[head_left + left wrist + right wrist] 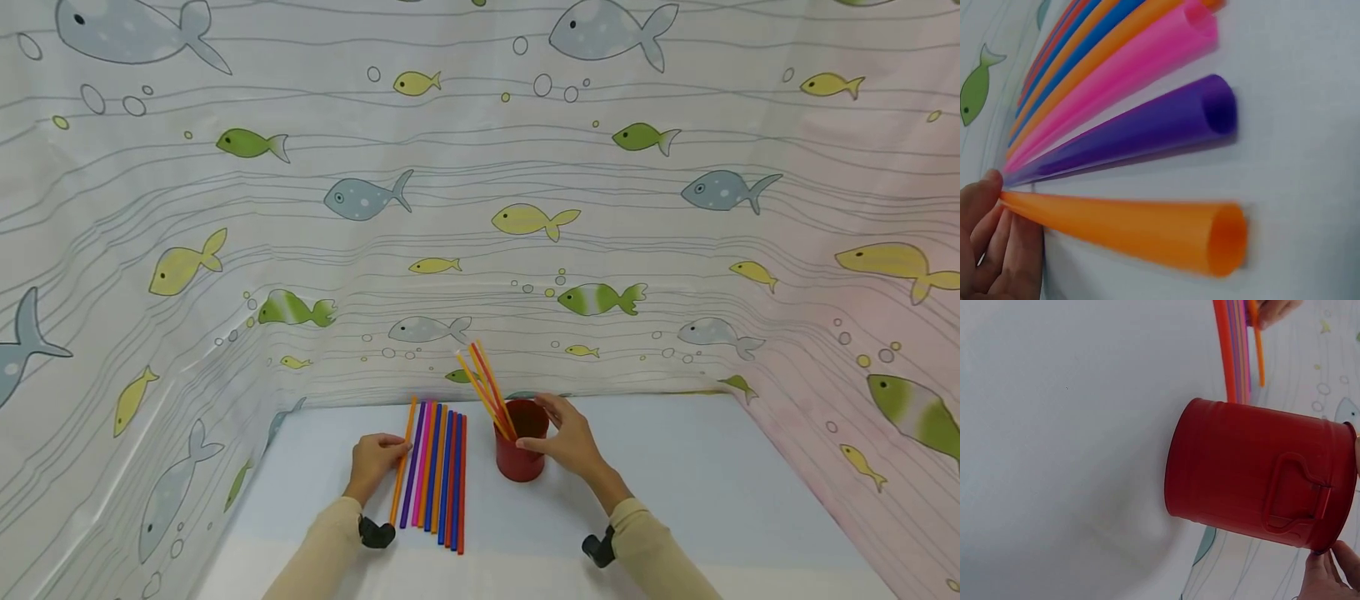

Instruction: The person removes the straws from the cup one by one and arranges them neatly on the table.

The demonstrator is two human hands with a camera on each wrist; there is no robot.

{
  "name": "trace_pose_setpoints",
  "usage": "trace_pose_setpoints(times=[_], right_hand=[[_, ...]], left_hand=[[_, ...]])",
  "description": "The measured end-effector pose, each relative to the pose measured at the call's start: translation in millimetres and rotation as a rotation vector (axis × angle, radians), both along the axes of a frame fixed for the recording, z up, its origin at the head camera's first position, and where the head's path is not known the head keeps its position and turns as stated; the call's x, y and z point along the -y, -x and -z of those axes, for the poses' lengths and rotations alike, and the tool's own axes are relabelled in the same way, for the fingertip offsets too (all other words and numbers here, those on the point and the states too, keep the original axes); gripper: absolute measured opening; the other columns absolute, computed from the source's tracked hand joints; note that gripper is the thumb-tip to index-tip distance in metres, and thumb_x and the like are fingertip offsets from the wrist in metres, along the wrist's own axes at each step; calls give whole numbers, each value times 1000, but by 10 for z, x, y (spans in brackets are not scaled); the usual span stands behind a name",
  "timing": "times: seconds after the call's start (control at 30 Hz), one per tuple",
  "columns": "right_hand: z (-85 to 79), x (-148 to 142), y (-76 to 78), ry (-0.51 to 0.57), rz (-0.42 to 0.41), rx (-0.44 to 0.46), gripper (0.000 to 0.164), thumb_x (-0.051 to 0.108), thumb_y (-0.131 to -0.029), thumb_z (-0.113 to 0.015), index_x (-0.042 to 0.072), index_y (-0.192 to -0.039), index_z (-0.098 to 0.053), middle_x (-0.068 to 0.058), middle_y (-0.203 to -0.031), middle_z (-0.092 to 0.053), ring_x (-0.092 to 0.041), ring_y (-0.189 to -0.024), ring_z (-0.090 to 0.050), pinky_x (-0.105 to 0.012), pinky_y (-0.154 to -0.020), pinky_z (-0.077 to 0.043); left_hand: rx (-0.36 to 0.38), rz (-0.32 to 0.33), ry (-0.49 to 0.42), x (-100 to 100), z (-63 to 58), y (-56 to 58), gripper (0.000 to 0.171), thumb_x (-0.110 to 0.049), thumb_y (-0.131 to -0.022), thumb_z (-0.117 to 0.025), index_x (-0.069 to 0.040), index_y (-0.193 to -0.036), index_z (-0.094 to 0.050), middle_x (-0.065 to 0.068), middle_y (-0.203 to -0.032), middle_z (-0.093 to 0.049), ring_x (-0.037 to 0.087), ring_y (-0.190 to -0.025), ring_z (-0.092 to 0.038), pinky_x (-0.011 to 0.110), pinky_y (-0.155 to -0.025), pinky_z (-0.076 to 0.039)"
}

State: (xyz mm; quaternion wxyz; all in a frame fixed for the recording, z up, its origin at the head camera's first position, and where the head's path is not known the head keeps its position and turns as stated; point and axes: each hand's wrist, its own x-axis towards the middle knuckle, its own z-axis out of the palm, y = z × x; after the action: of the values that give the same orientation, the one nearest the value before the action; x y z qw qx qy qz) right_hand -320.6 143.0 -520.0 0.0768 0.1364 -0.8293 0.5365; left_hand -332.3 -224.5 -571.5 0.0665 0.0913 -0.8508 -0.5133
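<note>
A row of colored drinking straws (441,475) lies side by side on the table, in purple, pink, orange, blue and red. At its left end, my left hand (377,462) pinches an orange straw (1141,228) around its middle, slightly apart from the purple straw (1147,134). To the right of the row stands a red metal bucket (1254,469) with a small folded side handle. My right hand (566,442) holds the bucket by its rim, thumb on the near side and fingers on the far side. Yellow and red straws (486,383) lean leftward out of the bucket.
The white table (720,483) reaches back to a hanging cloth (480,167) printed with fish, which also closes in both sides. Black wrist cameras (598,550) sit at both cuffs.
</note>
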Motion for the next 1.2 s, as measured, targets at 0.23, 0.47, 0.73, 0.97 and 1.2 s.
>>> trace_pose_setpoints(times=[0.23, 0.47, 0.73, 0.97, 1.2], right_hand=[[-16, 2, -6, -9, 2, 0, 87, 36, -65, -91, 14, -139, -51, -2, -135, -56, -22, -130, -49, -38, -103, -42], [-24, 10, -19, -1, -4, 2, 85, 32, -66, -92, 14, -139, -51, -4, -135, -55, -23, -130, -48, -40, -103, -41], [-20, 3, -30, 7, -2, 4, 86, 32, -65, -92, 14, -138, -51, -4, -135, -55, -24, -130, -48, -40, -103, -41], [-19, -17, -64, -13, -2, -1, 86, 33, -66, -91, 13, -139, -50, -4, -136, -55, -23, -131, -47, -39, -104, -41], [-112, -20, -18, -23, -40, 2, 88, 38, -68, -89, 9, -141, -48, -6, -139, -54, -24, -130, -49, -41, -103, -41]], left_hand=[[-31, -2, -12, 12, 68, 36, 23, -12, -81, -81, 7, -90, -72, 13, -78, -71, 19, -64, -69, 28, -58, -57], [-101, -5, 162, -15, -14, 1, 23, -15, -83, -79, 5, -92, -72, 10, -78, -71, 19, -65, -68, 31, -62, -57], [-319, 78, 219, -271, -275, 52, 36, -18, -84, -79, 2, -113, -69, 15, -105, -71, 30, -97, -65, 45, -86, -53], [-241, 384, 14, -781, -576, 14, 60, -20, -79, -83, -6, -131, -59, 14, -130, -60, 29, -121, -55, 45, -101, -45], [-208, 614, -17, -1218, -658, 67, 77, -16, -75, -86, -2, -140, -46, 15, -138, -48, 33, -130, -46, 45, -104, -42]])
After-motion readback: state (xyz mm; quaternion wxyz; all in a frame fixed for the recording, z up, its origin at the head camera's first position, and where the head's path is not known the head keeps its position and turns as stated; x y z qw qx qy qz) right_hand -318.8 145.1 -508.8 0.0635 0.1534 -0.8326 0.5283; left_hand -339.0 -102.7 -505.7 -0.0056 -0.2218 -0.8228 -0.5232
